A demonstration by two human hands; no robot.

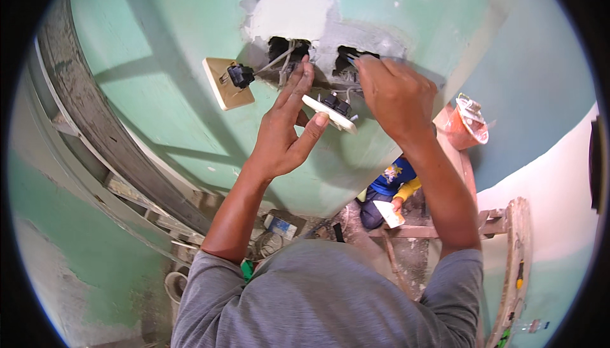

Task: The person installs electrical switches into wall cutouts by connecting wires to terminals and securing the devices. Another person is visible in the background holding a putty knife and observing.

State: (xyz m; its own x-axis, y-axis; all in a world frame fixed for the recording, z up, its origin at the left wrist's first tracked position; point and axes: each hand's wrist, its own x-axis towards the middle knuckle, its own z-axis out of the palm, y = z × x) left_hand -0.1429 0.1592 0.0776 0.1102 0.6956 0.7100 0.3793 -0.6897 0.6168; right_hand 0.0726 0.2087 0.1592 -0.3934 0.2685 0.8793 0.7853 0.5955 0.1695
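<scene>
Two holes (286,49) in the pale green wall (171,17) have grey cables (279,62) coming out. A cream faceplate (221,97) with a black module hangs beside the left hole. My left hand (279,138) has its thumb on a second white faceplate (343,123) with black modules, its other fingers reaching up behind it toward the cables. My right hand (397,100) is closed around a thin tool (351,57) at the right hole; most of the tool is hidden by the fingers.
An orange bucket (464,132) rests on a plank at right. Below, a person in blue with yellow sleeves (384,183) holds a white flat item (387,213). A ladder (114,138) curves along the left; a wooden frame (515,240) stands lower right, with assorted items on the floor.
</scene>
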